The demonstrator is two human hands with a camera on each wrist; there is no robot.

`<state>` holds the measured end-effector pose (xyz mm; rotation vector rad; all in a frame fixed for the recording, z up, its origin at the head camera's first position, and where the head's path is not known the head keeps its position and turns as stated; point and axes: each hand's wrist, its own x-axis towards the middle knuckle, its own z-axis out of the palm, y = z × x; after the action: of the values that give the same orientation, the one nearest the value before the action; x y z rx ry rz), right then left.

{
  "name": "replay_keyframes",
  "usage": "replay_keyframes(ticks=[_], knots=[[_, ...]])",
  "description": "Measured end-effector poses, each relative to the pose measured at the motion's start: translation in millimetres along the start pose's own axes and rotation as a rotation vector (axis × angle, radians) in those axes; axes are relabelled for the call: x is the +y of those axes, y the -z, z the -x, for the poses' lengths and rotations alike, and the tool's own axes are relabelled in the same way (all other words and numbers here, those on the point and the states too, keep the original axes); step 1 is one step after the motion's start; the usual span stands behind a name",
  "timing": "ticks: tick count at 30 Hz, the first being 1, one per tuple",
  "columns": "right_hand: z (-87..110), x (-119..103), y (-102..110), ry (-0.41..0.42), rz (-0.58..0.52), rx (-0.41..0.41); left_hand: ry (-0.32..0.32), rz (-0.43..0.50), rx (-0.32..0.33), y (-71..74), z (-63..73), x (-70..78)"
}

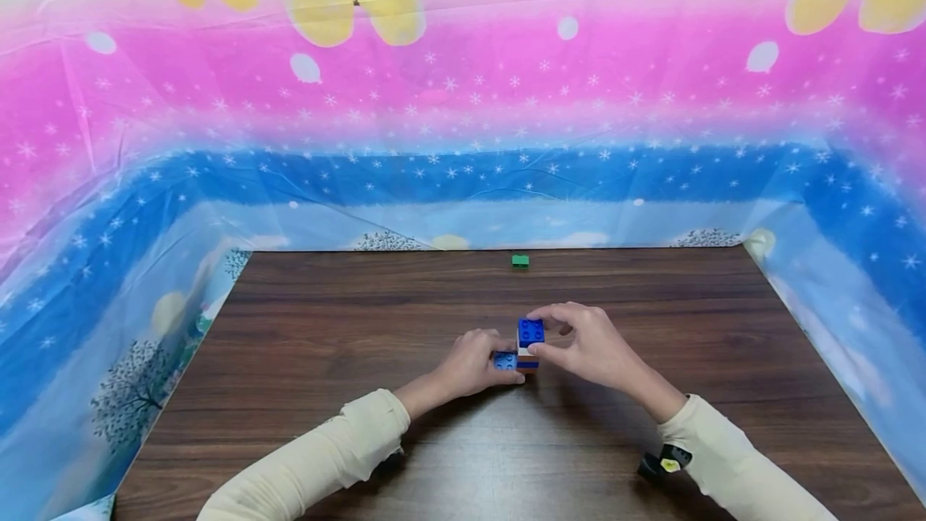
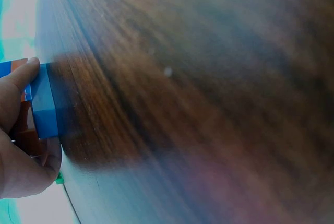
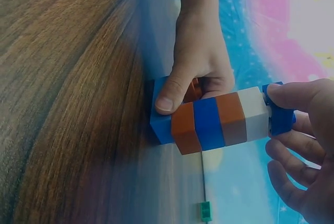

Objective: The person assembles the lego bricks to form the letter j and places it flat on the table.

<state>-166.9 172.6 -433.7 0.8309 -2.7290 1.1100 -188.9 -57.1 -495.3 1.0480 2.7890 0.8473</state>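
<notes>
A small tower of toy building bricks stands mid-table in the head view. From the bottom in the right wrist view come a blue base brick (image 3: 160,126), an orange brick (image 3: 186,130), a blue brick (image 3: 209,123), another orange brick (image 3: 231,119) and a white brick (image 3: 253,113). My right hand (image 1: 595,348) pinches a dark blue brick (image 1: 531,331) at the top; a thin gap with studs shows between it and the white one. My left hand (image 1: 470,362) holds the tower's base, where a lower studded blue part (image 1: 505,361) sticks out leftward. An orange piece behind the left thumb is partly hidden.
A green brick (image 1: 520,261) lies near the far edge of the brown wooden table (image 1: 347,304). Printed cloth (image 1: 463,175) hangs round the back and sides. A black strap (image 1: 673,458) circles the right wrist.
</notes>
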Motion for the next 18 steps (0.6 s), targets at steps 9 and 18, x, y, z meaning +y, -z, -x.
replay_keyframes(ticks=[9,18], knots=[[-2.6,-0.1,0.3,0.021,0.004,-0.018,0.009,0.004,-0.003,1.1,1.3,1.2],[-2.6,1.5,-0.7,0.054,0.084,-0.005,0.017,-0.01,-0.01,1.5,0.1,1.9]])
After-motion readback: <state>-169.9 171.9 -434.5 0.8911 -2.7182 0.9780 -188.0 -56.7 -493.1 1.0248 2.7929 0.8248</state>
